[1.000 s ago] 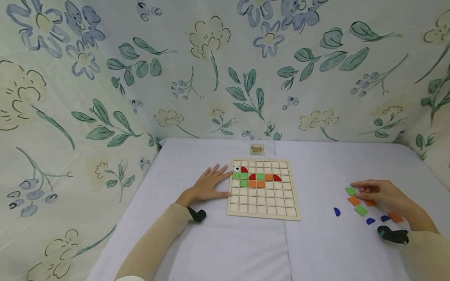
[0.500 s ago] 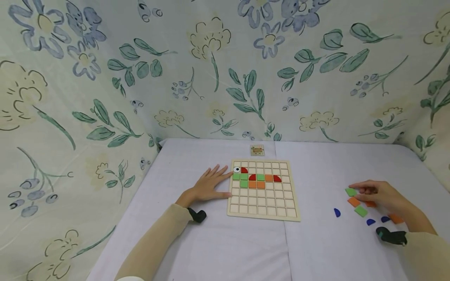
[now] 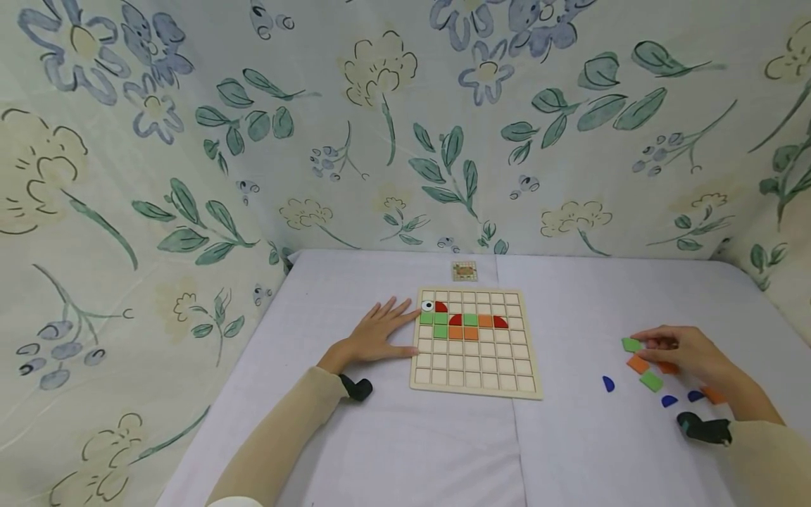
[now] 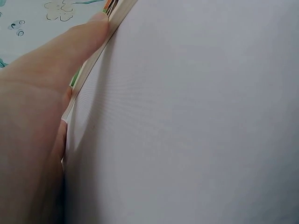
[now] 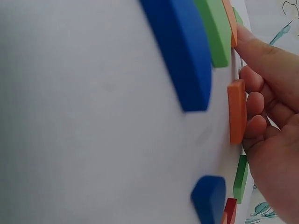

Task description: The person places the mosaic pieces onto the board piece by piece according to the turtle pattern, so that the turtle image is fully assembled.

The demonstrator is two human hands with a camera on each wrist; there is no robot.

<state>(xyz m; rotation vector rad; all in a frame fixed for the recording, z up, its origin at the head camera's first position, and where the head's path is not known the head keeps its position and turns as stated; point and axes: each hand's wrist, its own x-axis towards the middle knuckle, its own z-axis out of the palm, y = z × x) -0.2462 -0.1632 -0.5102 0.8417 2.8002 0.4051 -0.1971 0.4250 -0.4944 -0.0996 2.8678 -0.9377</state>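
My left hand (image 3: 378, 333) lies with spread fingers at the left side of the wooden grid board (image 3: 469, 384). Its thumb (image 4: 91, 35) touches the board's edge in the left wrist view. Green, orange and red pieces and one eye tile (image 3: 427, 306) sit in the board's upper cells. At the right, my right hand (image 3: 690, 353) pinches a green square tile (image 3: 631, 344) between thumb and index finger, the other fingers curled in. Below it lie an orange tile (image 3: 638, 364) and another green tile (image 3: 651, 382). A further orange tile (image 5: 237, 112) is beside the curled fingers.
Blue half-round pieces (image 3: 608, 384) lie on the white cloth near the right hand, and an orange tile (image 3: 714, 394) sits by the right wrist. Behind the board is a small picture card (image 3: 464, 271). Flowered cloth (image 3: 393, 176) hangs at the back and sides.
My right hand shifts very slightly, and the green tile at its fingertips turns a little. The left hand stays in place on the board's edge.
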